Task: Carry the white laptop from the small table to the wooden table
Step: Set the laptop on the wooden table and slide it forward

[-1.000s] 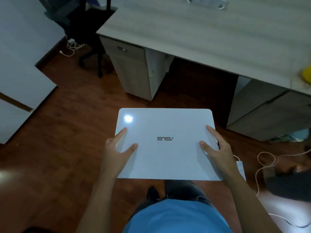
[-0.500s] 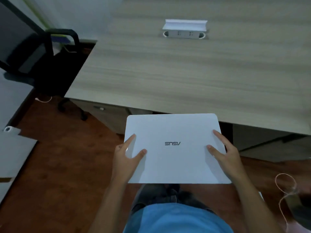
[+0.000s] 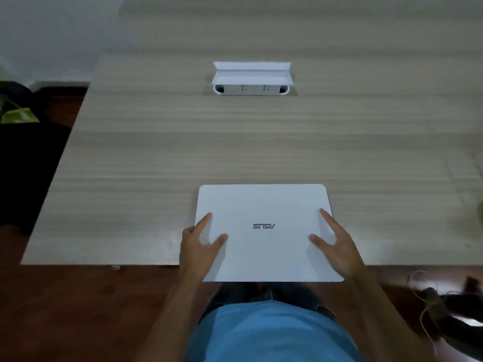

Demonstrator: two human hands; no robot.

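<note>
While both hands grip, white laptop point(image 3: 264, 231) overhangs wooden table point(image 3: 235, 152).

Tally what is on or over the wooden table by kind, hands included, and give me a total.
Laptop: 1, closed, white, held partly over the table's near edge
Socket box: 1, white, lid flipped up, set in the tabletop
Hands: 2, the left hand and the right hand, one on each side of the laptop
Total: 4

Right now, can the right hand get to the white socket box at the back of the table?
Probably not yet: the right hand is holding the white laptop, and the socket box sits far across bare wooden table. Nothing blocks the path.
</note>
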